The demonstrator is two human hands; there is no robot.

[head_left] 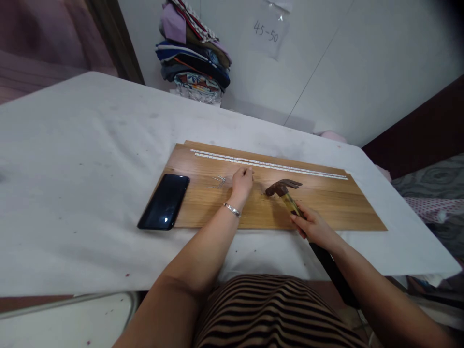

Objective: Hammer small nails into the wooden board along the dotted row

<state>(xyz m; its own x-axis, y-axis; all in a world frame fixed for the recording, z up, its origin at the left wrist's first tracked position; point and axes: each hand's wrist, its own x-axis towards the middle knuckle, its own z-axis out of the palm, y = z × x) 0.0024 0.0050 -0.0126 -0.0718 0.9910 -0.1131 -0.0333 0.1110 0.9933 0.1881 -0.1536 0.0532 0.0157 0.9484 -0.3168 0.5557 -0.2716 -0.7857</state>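
Observation:
A long wooden board (pixel 326 205) lies on the white table (pixel 79 193). A thin white strip (pixel 290 167) runs along the board's far edge. My left hand (pixel 242 182) rests on the board with its fingers pinched together close to the strip; what they hold is too small to make out. Several small nails (pixel 218 181) lie just left of that hand. My right hand (pixel 312 226) grips the handle of a claw hammer (pixel 283 188), whose rusty head hovers low over the board to the right of my left hand.
A black phone (pixel 165 200) lies on the board's left end. A pile of folded fabrics (pixel 194 53) stands against the wall behind the table. A paper marked 45-50 (pixel 267 32) hangs on the wall. A chair edge (pixel 72 309) shows at lower left.

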